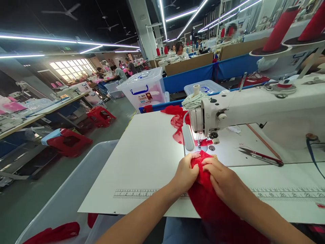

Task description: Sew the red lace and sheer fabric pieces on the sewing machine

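Observation:
Both my hands grip a piece of red lace fabric (210, 206) on the white sewing table (142, 162), just in front of the needle area. My left hand (186, 173) pinches its left edge, and my right hand (223, 179) presses on top of it from the right. The fabric hangs down over the table's front edge toward my lap. The white sewing machine (254, 108) stands right behind, its presser foot (199, 142) a little beyond my fingertips. More red fabric (177, 123) lies behind the needle.
Red-handled snips (261, 156) lie on the table to the right. A printed ruler (137, 193) runs along the table front. A clear bin (61, 203) with red pieces sits at my left. Red stools (68, 140), storage boxes (144, 88) and other workers are beyond.

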A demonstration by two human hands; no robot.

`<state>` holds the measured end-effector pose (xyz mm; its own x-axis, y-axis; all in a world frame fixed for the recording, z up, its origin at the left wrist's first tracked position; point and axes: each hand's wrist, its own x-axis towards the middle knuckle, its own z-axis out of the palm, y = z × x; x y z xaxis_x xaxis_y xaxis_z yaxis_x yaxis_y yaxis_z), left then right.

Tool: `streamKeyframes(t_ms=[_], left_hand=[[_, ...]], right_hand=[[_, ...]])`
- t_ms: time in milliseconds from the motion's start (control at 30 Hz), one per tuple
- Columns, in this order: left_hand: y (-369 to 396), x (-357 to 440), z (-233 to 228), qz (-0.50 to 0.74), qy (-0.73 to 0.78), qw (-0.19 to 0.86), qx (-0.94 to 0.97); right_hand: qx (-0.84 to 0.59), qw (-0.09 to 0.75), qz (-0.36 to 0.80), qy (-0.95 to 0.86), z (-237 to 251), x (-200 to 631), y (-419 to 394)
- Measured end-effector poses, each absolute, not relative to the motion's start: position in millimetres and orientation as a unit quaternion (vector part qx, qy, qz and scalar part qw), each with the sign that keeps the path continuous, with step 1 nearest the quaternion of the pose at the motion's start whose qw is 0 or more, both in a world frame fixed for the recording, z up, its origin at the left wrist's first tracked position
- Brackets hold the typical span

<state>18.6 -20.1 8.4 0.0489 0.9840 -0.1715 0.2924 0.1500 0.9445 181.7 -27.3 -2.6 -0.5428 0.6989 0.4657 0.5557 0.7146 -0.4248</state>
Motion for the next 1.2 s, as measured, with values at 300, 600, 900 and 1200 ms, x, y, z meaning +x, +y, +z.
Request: streamKeyframes(t_ms=[300,600,900,1200], left_hand=[[-6,2,14,0.285,0.571,0.291,0.713],[14,2,8,0.243,0.608,0.055,0.753],[-4,5,-1,0.132,0.437,0.029,0.889],[-9,5,-10,0.119,0.449,-0.063,0.884]], right_hand=[[-0.318,0.264,0.101,-0.905,-34,193,8],[-0.27,0.251,0.166,-0.915,-25,210,35],[-0.292,0.267,0.154,-0.905,-34,210,31],[-0.303,0.267,0.127,-0.906,-37,212,31]])
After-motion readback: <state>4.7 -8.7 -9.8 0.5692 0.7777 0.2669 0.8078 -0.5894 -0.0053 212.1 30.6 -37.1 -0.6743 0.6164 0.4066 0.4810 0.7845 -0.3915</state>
